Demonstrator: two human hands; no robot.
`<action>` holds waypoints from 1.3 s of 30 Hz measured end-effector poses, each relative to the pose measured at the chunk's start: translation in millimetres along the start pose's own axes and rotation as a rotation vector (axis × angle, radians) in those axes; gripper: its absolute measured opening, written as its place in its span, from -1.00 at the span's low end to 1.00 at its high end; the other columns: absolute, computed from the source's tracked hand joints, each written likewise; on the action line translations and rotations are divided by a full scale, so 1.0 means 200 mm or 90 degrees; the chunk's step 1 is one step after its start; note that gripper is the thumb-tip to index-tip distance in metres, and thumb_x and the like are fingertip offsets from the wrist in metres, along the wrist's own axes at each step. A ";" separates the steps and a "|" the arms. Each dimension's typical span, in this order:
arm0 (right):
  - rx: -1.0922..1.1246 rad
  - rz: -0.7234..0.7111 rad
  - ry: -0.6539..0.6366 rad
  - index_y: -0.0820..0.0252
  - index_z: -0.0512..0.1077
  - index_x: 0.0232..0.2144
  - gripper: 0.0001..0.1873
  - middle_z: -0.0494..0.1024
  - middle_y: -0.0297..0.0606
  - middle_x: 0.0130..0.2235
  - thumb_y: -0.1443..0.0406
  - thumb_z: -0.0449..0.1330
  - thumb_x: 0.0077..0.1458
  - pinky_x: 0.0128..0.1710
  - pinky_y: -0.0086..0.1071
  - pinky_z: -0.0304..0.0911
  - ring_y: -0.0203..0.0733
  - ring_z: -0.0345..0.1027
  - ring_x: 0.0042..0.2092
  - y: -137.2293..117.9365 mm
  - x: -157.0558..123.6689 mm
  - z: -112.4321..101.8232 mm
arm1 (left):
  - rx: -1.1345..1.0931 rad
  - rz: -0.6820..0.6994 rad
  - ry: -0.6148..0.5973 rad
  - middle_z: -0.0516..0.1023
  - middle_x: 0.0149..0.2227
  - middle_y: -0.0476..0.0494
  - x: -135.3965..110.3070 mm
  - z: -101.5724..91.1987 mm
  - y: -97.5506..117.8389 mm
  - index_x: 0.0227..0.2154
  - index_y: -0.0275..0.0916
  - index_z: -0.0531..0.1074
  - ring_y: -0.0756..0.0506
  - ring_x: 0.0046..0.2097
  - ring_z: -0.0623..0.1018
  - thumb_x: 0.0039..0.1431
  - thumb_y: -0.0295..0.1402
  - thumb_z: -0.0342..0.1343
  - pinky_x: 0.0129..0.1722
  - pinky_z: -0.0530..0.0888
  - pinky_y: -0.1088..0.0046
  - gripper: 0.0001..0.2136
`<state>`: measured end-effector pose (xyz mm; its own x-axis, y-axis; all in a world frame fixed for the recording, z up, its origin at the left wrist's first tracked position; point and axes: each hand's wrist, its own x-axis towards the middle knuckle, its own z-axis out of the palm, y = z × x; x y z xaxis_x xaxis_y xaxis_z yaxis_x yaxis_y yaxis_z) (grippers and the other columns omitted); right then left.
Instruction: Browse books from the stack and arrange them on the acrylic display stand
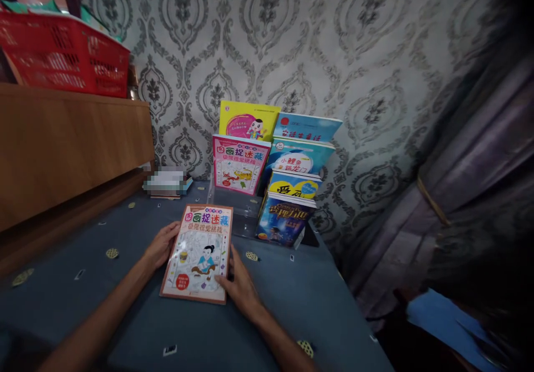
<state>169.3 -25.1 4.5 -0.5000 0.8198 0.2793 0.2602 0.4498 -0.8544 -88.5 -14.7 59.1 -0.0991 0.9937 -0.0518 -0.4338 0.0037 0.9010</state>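
A children's picture book (194,255) with an orange-brown border and a seated figure in blue on its cover lies between my hands, cover up, over the dark table. My left hand (163,245) holds its left edge, fingers partly hidden behind the book. Along the right edge, my right hand (240,283) grips it with the thumb on the cover. Beyond it is a clear tiered book stand (237,205). A pink-bordered book (240,166) with a similar title leans on the stand's left side, in front of a yellow book (250,119).
On the stand's right side, several books rise in steps, from a dark blue book (283,222) to a light blue book (306,127). A blurred stack (167,184) lies at the back left. A red basket (100,63) tops a wooden cabinet (75,144). A curtain (409,216) hangs at right.
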 end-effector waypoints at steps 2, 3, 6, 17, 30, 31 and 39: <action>0.137 0.015 -0.005 0.10 -0.04 0.33 -0.18 0.55 -0.05 0.05 0.19 0.20 0.11 -0.02 0.02 0.47 0.06 0.52 0.00 -0.01 0.02 -0.01 | -0.021 0.015 0.002 0.65 -0.34 -0.08 -0.01 0.03 0.01 -0.28 -0.26 0.51 -0.08 -0.33 0.64 -0.11 -0.26 0.43 -0.33 0.54 0.50 -0.67; 0.173 0.023 0.001 0.09 0.04 0.28 -0.24 0.56 -0.07 0.02 0.19 0.20 0.09 -0.04 0.02 0.48 0.06 0.53 -0.03 -0.01 0.02 -0.02 | -0.028 0.022 0.004 0.65 -0.33 -0.07 -0.02 0.04 0.01 -0.27 -0.25 0.51 -0.07 -0.34 0.63 -0.11 -0.25 0.44 -0.34 0.53 0.51 -0.65; 0.209 0.076 0.024 0.05 0.12 0.21 -0.36 0.58 -0.12 -0.04 0.20 0.16 0.09 -0.20 -0.03 0.54 0.03 0.54 -0.11 -0.06 0.05 -0.06 | -0.023 0.042 0.004 0.64 -0.31 -0.05 -0.04 0.08 0.03 -0.23 -0.24 0.49 -0.04 -0.36 0.61 -0.07 -0.21 0.42 -0.37 0.52 0.52 -0.63; -0.053 -0.033 0.159 0.12 0.35 0.06 -0.58 0.55 -0.11 -0.07 0.22 0.00 0.17 0.00 -0.08 0.39 0.07 0.42 -0.02 -0.18 0.02 -0.07 | 0.001 0.187 -0.021 0.60 -0.32 -0.07 -0.05 0.25 0.04 -0.30 -0.23 0.51 -0.11 -0.20 0.56 -0.02 0.00 0.35 -0.20 0.48 0.44 -0.61; 0.055 -0.107 0.137 0.11 0.31 0.10 -0.63 0.50 -0.19 -0.12 0.17 0.04 0.29 -0.02 -0.21 0.37 -0.10 0.42 -0.09 -0.15 -0.06 -0.06 | 0.109 0.244 0.001 0.41 -0.48 0.00 -0.10 0.23 -0.01 -0.38 -0.24 0.50 -0.03 -0.38 0.37 0.07 0.12 0.21 -0.33 0.37 0.49 -0.55; 0.063 -0.093 0.155 0.10 0.29 0.13 -0.60 0.51 -0.18 -0.09 0.15 0.03 0.30 -0.03 -0.19 0.38 -0.08 0.43 -0.08 -0.13 -0.06 -0.05 | 0.126 0.256 -0.004 0.42 -0.45 -0.01 -0.10 0.21 -0.01 -0.38 -0.24 0.49 -0.04 -0.35 0.38 0.10 0.11 0.19 -0.30 0.38 0.49 -0.56; 0.105 -0.029 0.263 0.10 0.21 0.21 -0.47 0.52 -0.14 -0.01 0.07 0.09 0.28 -0.14 -0.21 0.45 -0.08 0.46 -0.13 -0.08 -0.04 -0.02 | 0.441 0.367 -0.044 0.44 -0.45 -0.03 -0.12 0.11 0.06 -0.44 -0.22 0.42 -0.06 -0.35 0.41 0.27 0.03 0.01 -0.31 0.38 0.48 -0.60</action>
<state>171.9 -37.9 18.2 -0.1271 0.8881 0.4418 0.0935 0.4541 -0.8860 -72.2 -35.9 81.2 -0.0703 0.8666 0.4941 0.3055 -0.4528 0.8376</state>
